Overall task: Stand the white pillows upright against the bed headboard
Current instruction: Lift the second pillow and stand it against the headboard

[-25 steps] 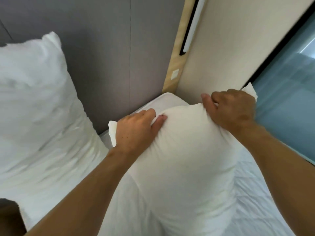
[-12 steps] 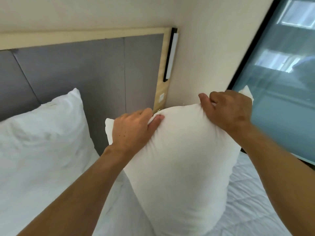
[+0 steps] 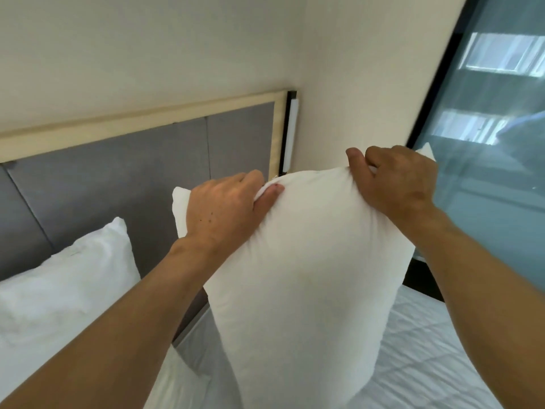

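Head view. A white pillow (image 3: 306, 261) stands on end in the centre of the frame, held by its top edge in front of the grey padded headboard (image 3: 132, 178). The left hand (image 3: 224, 211) pinches the upper-left corner, thumb pressed on the near face and fingers curled behind; the right hand (image 3: 404, 181) grips the upper-right corner with fingers closed over bunched fabric. A second pillow (image 3: 65, 293), at lower left of the frame, leans against the headboard. Whether the held pillow's back touches the headboard cannot be told, as its own bulk hides the gap. Likely hazards: released while short of the headboard, the soft filling may slump forward onto the quilted mattress (image 3: 427, 349); set too near the window (image 3: 495, 128) at right, it may tip sideways off the bed edge.
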